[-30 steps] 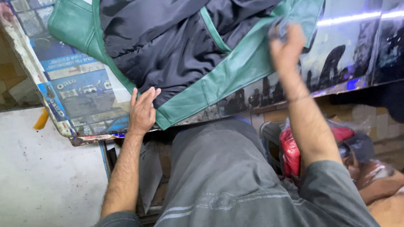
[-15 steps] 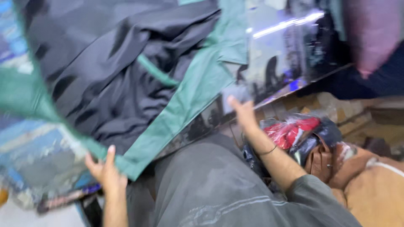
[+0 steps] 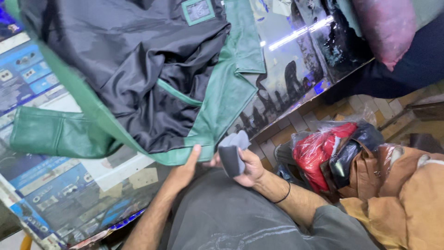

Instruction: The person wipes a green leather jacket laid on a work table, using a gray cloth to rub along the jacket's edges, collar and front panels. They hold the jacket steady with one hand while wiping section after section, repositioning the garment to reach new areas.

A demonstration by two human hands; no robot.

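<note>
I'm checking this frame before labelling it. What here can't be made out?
- Head view: the green leather jacket with black lining is cut off by the top and left edges.
- The left hand has its fingertips hidden under the jacket's hem.
- The right hand has its palm hidden behind the folded grey cloth.
- The plastic-wrapped red and brown goods are blurred by the wrap.

Red bag [image 3: 319,155], brown leather bags [image 3: 393,171], pink cushion [image 3: 386,30], glossy tabletop [image 3: 296,60].
</note>
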